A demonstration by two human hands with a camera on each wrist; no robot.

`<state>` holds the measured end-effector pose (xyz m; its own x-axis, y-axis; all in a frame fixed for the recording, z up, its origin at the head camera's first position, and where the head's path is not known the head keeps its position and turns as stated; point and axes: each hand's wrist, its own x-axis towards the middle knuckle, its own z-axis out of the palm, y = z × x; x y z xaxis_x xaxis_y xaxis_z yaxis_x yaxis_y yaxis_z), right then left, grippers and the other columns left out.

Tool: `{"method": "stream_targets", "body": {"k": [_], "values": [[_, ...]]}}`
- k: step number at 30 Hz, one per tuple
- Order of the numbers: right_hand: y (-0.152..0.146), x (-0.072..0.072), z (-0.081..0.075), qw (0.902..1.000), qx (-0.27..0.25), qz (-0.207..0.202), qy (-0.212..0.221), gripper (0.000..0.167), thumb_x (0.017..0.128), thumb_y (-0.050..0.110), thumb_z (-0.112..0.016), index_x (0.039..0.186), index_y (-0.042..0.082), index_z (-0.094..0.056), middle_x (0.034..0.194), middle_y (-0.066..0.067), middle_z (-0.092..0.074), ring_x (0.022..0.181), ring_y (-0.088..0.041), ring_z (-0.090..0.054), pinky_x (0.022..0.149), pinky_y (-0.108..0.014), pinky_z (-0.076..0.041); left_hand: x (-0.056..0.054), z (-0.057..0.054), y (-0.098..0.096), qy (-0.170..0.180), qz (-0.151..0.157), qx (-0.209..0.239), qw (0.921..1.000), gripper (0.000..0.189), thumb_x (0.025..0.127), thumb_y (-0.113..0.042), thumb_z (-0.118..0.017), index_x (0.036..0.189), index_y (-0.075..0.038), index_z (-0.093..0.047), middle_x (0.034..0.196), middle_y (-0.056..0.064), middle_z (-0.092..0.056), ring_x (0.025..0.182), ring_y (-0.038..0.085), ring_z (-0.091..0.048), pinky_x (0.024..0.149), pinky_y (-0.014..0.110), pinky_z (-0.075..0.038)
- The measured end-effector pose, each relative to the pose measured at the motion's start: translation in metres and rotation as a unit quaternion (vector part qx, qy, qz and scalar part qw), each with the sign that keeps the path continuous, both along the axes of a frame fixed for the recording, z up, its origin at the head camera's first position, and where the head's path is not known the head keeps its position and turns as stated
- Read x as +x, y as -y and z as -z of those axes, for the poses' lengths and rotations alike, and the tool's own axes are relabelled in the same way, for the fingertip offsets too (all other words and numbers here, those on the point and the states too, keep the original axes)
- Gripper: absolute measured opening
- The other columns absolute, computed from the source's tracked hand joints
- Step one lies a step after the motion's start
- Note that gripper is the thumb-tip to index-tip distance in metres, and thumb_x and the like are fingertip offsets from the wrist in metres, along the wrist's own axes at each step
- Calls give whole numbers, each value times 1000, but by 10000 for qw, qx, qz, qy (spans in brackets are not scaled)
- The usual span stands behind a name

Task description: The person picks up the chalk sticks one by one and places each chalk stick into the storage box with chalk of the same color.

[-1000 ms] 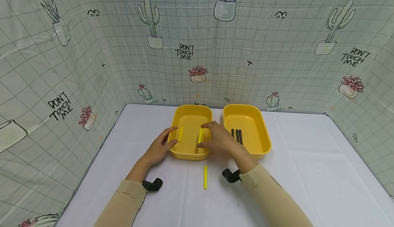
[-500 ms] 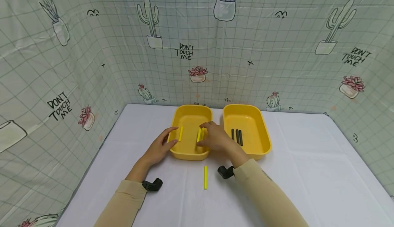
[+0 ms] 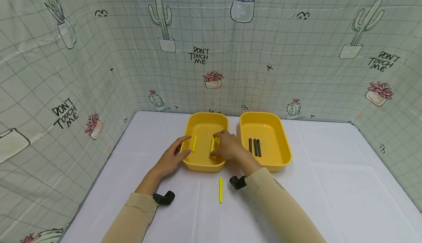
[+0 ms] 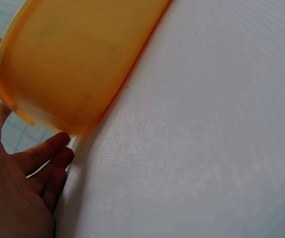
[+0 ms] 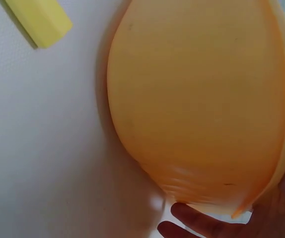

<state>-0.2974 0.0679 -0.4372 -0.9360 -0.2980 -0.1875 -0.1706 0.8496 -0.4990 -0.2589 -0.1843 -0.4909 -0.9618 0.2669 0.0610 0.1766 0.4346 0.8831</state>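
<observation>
My left hand (image 3: 170,157) holds the left side of a yellow plastic tray (image 3: 197,166), thumb and forefinger over its rim. In the left wrist view, its other fingers (image 4: 58,148) lie bent beside the tray's outer wall. My right hand (image 3: 229,146) reaches over the tray's right rim, with thumb and forefinger at the two ends of a short yellow stick (image 3: 212,144) close over the tray floor. Its palm side is hidden in the head view. A second yellow stick (image 3: 194,144) lies inside the tray near my left fingertips.
Another yellow stick (image 3: 221,190) lies on the white-covered table (image 3: 194,206) in front of the tray. To the right stands a second yellow tray (image 3: 281,162) with three dark sticks (image 3: 255,147). A cactus-print cloth (image 3: 247,52) hangs behind and at the sides.
My right hand and forearm have shifted slightly left, the yellow stick at its fingertips moving left with them. More of the dark sticks now shows. My left hand stays put.
</observation>
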Motion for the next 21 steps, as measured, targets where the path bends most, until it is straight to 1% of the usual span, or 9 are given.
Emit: {"method": "stream_targets", "body": {"k": [10, 16, 21], "values": [[4, -3, 3, 9999, -61, 77, 113, 75, 86, 34, -85, 150, 13, -53, 158, -10, -45, 138, -36, -46, 119, -50, -41, 0, 0, 1, -26, 28, -33, 10000, 53, 104, -38, -61, 154, -31, -45, 169, 9, -33, 157, 37, -28, 127, 61, -23], [6, -3, 3, 9998, 99, 139, 122, 76, 85, 34, -85, 151, 13, -53, 158, -10, -45, 137, -36, -46, 118, -49, -42, -1, 0, 1, -16, 27, -27, 10000, 52, 104, -38, -61, 154, -34, -45, 169, 7, -34, 158, 35, -28, 128, 58, -22], [8, -2, 0, 9993, 259, 206, 170, 75, 85, 33, -85, 151, 15, -54, 157, -9, -45, 136, -36, -46, 116, -50, -43, -2, 3, 1, -39, 10, -25, 10000, 52, 104, -39, -61, 153, -34, -45, 169, 7, -34, 158, 34, -27, 129, 57, -21]]}}
